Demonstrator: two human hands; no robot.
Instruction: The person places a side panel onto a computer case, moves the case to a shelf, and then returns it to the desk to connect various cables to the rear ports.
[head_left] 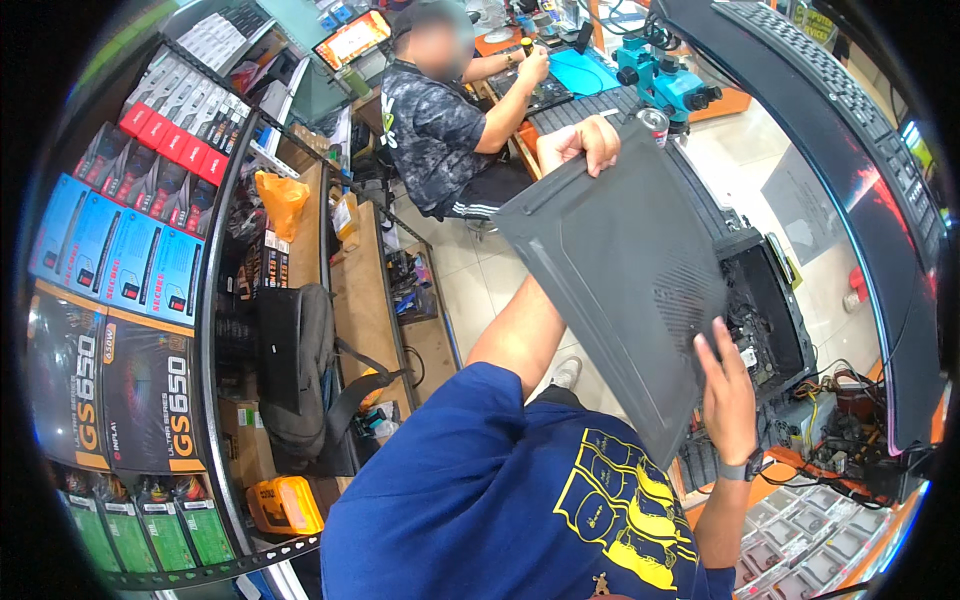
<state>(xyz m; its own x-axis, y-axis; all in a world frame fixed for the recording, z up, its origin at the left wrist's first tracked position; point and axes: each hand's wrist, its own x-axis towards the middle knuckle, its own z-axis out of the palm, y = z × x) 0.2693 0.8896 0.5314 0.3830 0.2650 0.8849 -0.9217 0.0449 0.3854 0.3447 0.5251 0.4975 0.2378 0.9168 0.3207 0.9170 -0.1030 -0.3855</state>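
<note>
A large black computer case side panel [610,260] with slotted vents is held up at a tilt in front of me. My left hand [580,147] grips its far upper edge, fingers folded over the rim; the left forearm passes behind the panel. My right hand [730,400] has its fingers stretched out beside the panel's right edge near the vents; whether the fingertips touch it I cannot tell. Partly hidden behind the panel, a black computer case [770,300] lies open on the bench, showing its inner parts.
On the left stands a metal shelf [213,350] of boxed parts, with a black bag [300,370] beside it. A co-worker [435,130] sits at a bench ahead, holding a tool. A teal microscope [665,80], a can [653,122], a monitor [850,190] and loose cables [810,410] are at the right.
</note>
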